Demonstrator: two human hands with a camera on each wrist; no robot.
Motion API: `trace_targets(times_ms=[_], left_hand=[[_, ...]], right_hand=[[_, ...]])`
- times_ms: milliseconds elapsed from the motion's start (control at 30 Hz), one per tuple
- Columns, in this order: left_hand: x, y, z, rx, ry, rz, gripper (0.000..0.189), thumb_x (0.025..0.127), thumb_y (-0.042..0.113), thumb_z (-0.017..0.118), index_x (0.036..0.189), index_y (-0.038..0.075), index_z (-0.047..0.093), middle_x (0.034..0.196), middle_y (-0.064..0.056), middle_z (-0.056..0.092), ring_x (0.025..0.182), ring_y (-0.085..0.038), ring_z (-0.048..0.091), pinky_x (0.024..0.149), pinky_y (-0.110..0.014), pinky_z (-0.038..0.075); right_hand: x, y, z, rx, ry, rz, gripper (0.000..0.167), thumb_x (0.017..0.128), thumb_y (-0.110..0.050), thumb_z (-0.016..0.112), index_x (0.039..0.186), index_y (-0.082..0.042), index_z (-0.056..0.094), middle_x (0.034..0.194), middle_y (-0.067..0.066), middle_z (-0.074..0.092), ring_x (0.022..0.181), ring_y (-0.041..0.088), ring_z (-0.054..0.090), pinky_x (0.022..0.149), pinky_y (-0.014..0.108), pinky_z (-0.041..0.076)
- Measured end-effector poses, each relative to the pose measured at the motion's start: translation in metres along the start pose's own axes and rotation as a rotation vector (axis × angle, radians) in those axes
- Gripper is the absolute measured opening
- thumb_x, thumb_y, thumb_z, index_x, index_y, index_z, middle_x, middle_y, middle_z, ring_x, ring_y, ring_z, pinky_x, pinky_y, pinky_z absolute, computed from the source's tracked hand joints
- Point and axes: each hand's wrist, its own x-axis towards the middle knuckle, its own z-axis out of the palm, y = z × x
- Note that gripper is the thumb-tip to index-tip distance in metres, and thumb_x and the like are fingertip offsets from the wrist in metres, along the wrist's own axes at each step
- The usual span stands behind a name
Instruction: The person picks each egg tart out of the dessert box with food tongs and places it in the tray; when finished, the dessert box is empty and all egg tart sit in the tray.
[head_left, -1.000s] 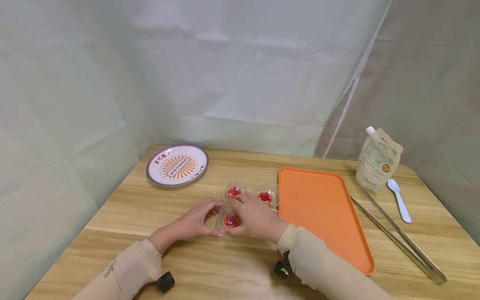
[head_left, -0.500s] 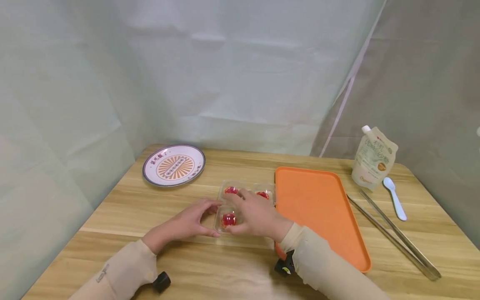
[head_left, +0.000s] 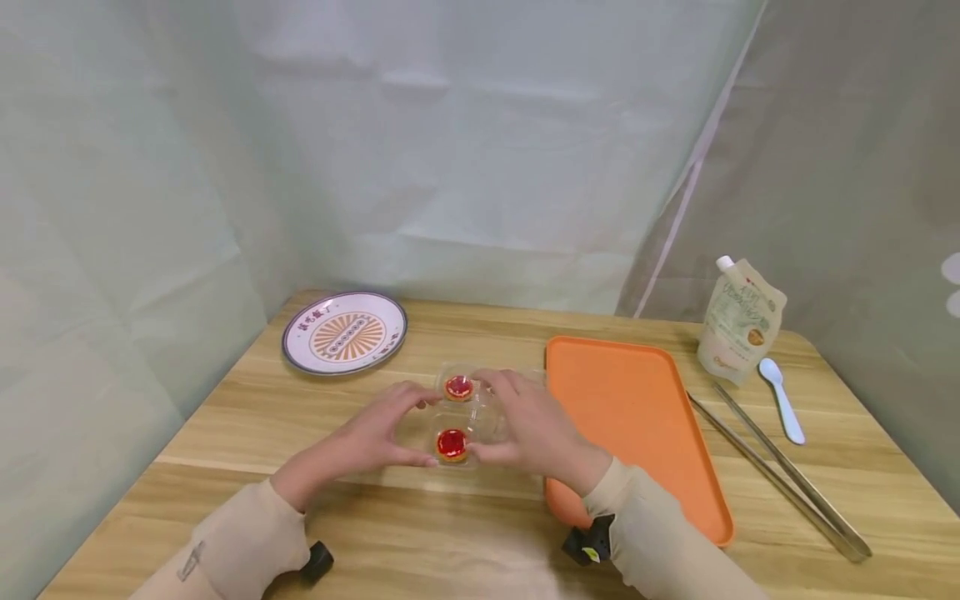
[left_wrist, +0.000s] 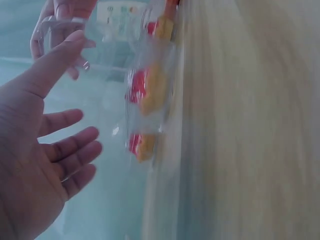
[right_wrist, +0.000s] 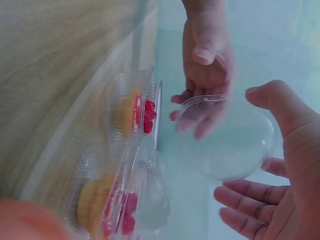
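Note:
My right hand (head_left: 543, 433) pinches a clear plastic lid (right_wrist: 235, 142) by its edge, with the thumb at one corner in the right wrist view. The lid is raised at a slant over a clear compartmented container (left_wrist: 167, 82). Small tarts sit in that container: two red-topped tarts show in the head view, a far tart (head_left: 459, 387) and a near tart (head_left: 452, 445). My right hand covers the right side of the container. Just left of it is my left hand (head_left: 375, 429), its fingers relaxed and parted from the thumb, holding nothing. Its thumb overlaps the lid in the left wrist view.
An orange tray (head_left: 622, 417) lies right of the container. Farther right are metal tongs (head_left: 780, 471), a pale blue spoon (head_left: 782, 400) and a standing spouted pouch (head_left: 741, 321). A patterned plate (head_left: 345, 333) is at the back left.
My right hand has moved slightly right and raised the lid off the tarts. My left hand has stayed near the container's left side and opened a small gap from it.

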Motion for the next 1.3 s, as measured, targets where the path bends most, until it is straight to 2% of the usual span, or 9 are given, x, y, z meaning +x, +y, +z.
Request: trace_targets(times_ms=[200,367,500,600,700,1000,1200,1300], left_hand=[[0.002,0.016,0.002,0.014,0.088,0.099,0.087,0.063,0.037,0.087,0.137,0.012,0.049,0.13,-0.008,0.056,0.12,-0.026,0.052,0.099,-0.05,0.048],[0.006,0.03,0.007,-0.017,0.097,0.152,0.095,0.06,0.034,0.09,0.14,0.011,0.045,0.135,-0.008,0.054,0.124,-0.027,0.051,0.1,-0.052,0.047],[0.008,0.04,0.011,-0.029,0.097,0.145,0.098,0.06,0.035,0.09,0.141,0.01,0.041,0.14,-0.007,0.052,0.128,-0.029,0.048,0.102,-0.054,0.045],[0.008,0.045,0.014,-0.035,0.106,0.133,0.095,0.061,0.036,0.089,0.139,0.008,0.042,0.138,-0.008,0.053,0.129,-0.029,0.048,0.103,-0.054,0.045],[0.007,0.047,0.015,-0.032,0.116,0.131,0.09,0.062,0.036,0.089,0.135,0.006,0.046,0.136,-0.009,0.055,0.128,-0.029,0.049,0.103,-0.053,0.045],[0.003,0.051,0.009,0.044,0.096,0.133,0.082,0.063,0.04,0.087,0.13,0.008,0.051,0.128,-0.006,0.057,0.123,-0.025,0.051,0.102,-0.051,0.046],[-0.001,0.053,0.004,0.155,0.054,0.138,0.081,0.062,0.043,0.086,0.13,0.013,0.052,0.125,-0.001,0.055,0.119,-0.021,0.05,0.101,-0.047,0.046],[-0.005,0.054,0.002,0.213,0.04,0.144,0.079,0.061,0.047,0.086,0.126,0.014,0.055,0.122,0.0,0.054,0.116,-0.019,0.049,0.099,-0.044,0.047]], right_hand=[[-0.01,0.001,-0.002,0.065,0.048,-0.001,0.078,0.071,-0.038,0.08,0.133,-0.008,0.043,0.117,0.007,0.062,0.098,0.02,0.061,0.082,0.034,0.055],[-0.019,-0.001,-0.003,0.208,0.048,-0.003,0.08,0.072,-0.029,0.081,0.135,-0.006,0.038,0.121,0.01,0.06,0.097,0.02,0.063,0.077,0.03,0.057],[-0.025,-0.002,-0.003,0.325,0.066,-0.035,0.08,0.073,-0.025,0.082,0.136,-0.006,0.036,0.124,0.009,0.058,0.094,0.022,0.063,0.069,0.026,0.057],[-0.028,-0.002,-0.003,0.374,0.084,-0.064,0.08,0.073,-0.022,0.082,0.136,-0.005,0.036,0.128,0.01,0.056,0.097,0.025,0.063,0.07,0.027,0.057],[-0.031,-0.001,-0.002,0.403,0.089,-0.055,0.08,0.072,-0.021,0.082,0.136,-0.005,0.037,0.13,0.01,0.056,0.101,0.026,0.064,0.074,0.03,0.058],[-0.041,-0.001,-0.004,0.357,0.063,-0.004,0.079,0.072,-0.025,0.082,0.137,-0.006,0.041,0.122,0.007,0.06,0.097,0.02,0.062,0.077,0.029,0.057],[-0.046,-0.005,-0.004,0.225,0.01,0.008,0.077,0.073,-0.032,0.082,0.134,-0.003,0.045,0.12,0.005,0.063,0.103,0.017,0.062,0.088,0.033,0.055],[-0.047,-0.009,-0.002,0.225,-0.028,0.023,0.077,0.073,-0.033,0.082,0.134,-0.003,0.046,0.117,0.003,0.062,0.102,0.017,0.062,0.088,0.032,0.054]])
